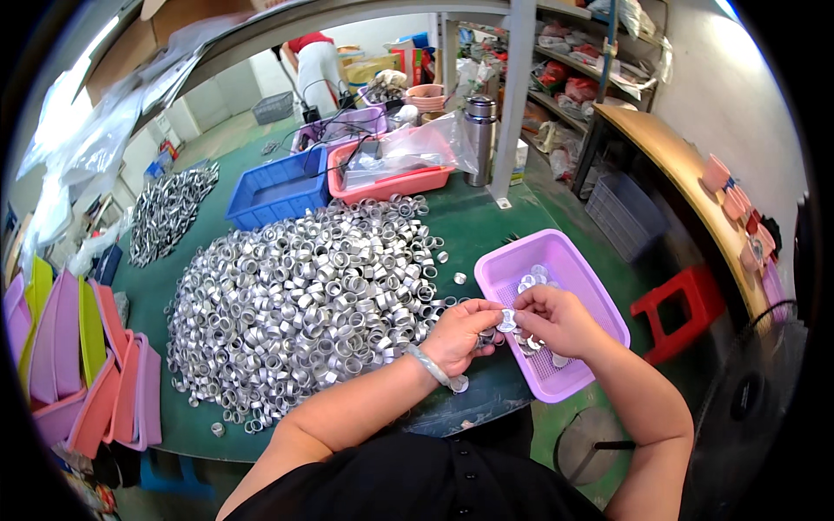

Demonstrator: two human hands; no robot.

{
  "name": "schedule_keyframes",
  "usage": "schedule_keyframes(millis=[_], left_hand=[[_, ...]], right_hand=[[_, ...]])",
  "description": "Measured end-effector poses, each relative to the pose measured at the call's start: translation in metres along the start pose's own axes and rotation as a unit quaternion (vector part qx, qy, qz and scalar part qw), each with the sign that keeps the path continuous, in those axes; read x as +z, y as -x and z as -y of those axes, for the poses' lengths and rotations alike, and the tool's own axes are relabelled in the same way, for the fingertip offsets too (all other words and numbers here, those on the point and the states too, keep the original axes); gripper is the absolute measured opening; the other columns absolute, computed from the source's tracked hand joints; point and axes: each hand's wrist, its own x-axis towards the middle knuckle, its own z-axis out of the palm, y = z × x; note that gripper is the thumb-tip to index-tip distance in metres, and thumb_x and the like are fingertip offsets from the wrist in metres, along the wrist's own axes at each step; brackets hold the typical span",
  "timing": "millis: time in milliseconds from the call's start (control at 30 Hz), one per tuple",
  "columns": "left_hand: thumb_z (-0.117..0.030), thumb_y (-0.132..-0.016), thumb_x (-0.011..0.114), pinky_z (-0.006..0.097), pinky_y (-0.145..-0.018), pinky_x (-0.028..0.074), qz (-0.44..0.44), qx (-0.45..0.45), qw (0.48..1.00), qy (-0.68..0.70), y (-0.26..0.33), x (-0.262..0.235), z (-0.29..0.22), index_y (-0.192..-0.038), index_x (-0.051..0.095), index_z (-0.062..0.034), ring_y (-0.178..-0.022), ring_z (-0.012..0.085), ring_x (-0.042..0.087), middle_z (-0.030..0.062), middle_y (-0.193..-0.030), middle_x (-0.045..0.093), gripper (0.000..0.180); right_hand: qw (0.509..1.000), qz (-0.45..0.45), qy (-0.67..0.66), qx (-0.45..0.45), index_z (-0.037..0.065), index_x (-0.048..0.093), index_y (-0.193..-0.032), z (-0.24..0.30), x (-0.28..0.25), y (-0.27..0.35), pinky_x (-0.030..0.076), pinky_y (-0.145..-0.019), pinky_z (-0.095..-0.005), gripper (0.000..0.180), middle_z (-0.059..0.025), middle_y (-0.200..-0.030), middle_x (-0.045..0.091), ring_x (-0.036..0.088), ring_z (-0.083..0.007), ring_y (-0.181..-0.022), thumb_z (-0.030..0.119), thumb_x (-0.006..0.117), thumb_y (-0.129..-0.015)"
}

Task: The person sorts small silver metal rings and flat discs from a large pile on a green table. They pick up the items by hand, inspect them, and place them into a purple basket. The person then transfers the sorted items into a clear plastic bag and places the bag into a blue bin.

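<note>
My left hand [462, 334] and my right hand [553, 318] meet over the near left corner of a purple plastic basket [580, 269]. Together they pinch a small silver metal ring [508, 321] between the fingertips. My left hand also seems to hold more rings underneath. A few finished silver pieces [534, 278] lie inside the basket. A large heap of silver metal rings [304, 300] covers the green table [486, 221] just left of my hands. A pale bangle [432, 366] sits on my left wrist.
A blue crate [280, 188] and a pink crate [395, 169] with plastic bags stand behind the heap. A second pile of rings [169, 208] lies far left. Stacked coloured trays [78, 365] lean at the left. A steel flask [480, 139], a red stool [686, 304], a person [314, 65] far back.
</note>
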Motion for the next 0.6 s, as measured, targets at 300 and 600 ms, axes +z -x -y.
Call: schedule_keyframes(millis=[300, 600], left_hand=[[-0.017, -0.082, 0.056, 0.022, -0.053, 0.041, -0.017, -0.006, 0.999, -0.043, 0.013, 0.011, -0.002, -0.091, 0.053, -0.0097, -0.065, 0.009, 0.052, -0.0004, -0.076, 0.055, 0.012], [-0.011, -0.08, 0.056, 0.024, -0.053, 0.04, 0.013, 0.024, 0.997, -0.068, 0.006, 0.024, 0.006, -0.088, 0.052, -0.0079, -0.063, 0.011, 0.052, 0.0014, -0.074, 0.055, 0.01]], right_hand=[[0.981, 0.003, -0.182, 0.073, 0.002, 0.054, -0.076, -0.013, -0.004, 0.005, 0.038, -0.039, -0.0171, 0.011, -0.0056, -0.06, 0.057, 0.051, -0.0073, -0.047, 0.012, 0.053, -0.079], [0.971, -0.041, -0.232, 0.044, 0.003, 0.054, -0.075, -0.023, -0.015, 0.019, 0.041, -0.042, -0.0177, 0.008, -0.0036, -0.061, 0.056, 0.052, -0.0068, -0.048, 0.009, 0.053, -0.08]])
